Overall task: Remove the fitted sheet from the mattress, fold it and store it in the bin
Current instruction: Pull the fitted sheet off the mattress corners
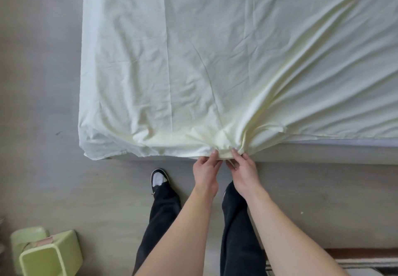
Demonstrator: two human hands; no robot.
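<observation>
- Pale yellow-white fitted sheet of thin wrinkled cotton-like cloth lies spread over the mattress, beyond both hands, with its near edge gathered to a bunch where the hands meet.
- Left hand pinches the bunched hem, thumb on top of the cloth and fingers curled under it.
- Right hand sits just beside the left, almost touching it, with its fingers curled round the same gathered edge and a thin pale strip of hem hanging between its fingers.
- Long folds fan out from the pinched spot, away and to the right of the right hand, across the cloth.
- To the left of the left hand, the sheet's corner hangs loose and crumpled off the mattress corner, no longer tucked.
- To the right of the right hand, a bare strip of greyish mattress shows under the lifted hem.
- Light green plastic bin stands on the grey floor, well apart from the left hand, nearer the person and to the left, tilted so that its open mouth shows.
- Below the hands are the person's black trouser legs and a black-and-white shoe.
</observation>
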